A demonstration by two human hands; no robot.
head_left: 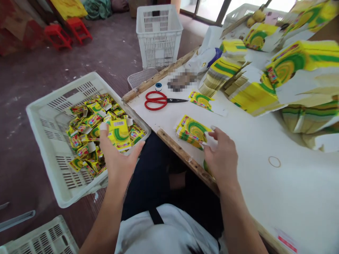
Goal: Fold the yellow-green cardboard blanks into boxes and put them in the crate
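My left hand [118, 157] hovers over the white crate [42, 130] on the floor, fingers spread and holding nothing. A folded yellow-green box [120, 134] lies just beyond its fingertips on a heap of several small boxes [87, 141]. My right hand [222, 155] rests on the white table [265, 183] with fingers curled. Its fingertips touch a small stack of flat yellow-green cartons [192, 130] near the table's wooden edge.
Red-handled scissors [159, 100] and a small tape roll [158, 86] lie at the table's far left. Tall stacks of flat cartons [254, 95] fill the right. A rubber band [274, 161] lies right of my hand. Another crate [159, 31] and red stools [67, 31] stand on the floor.
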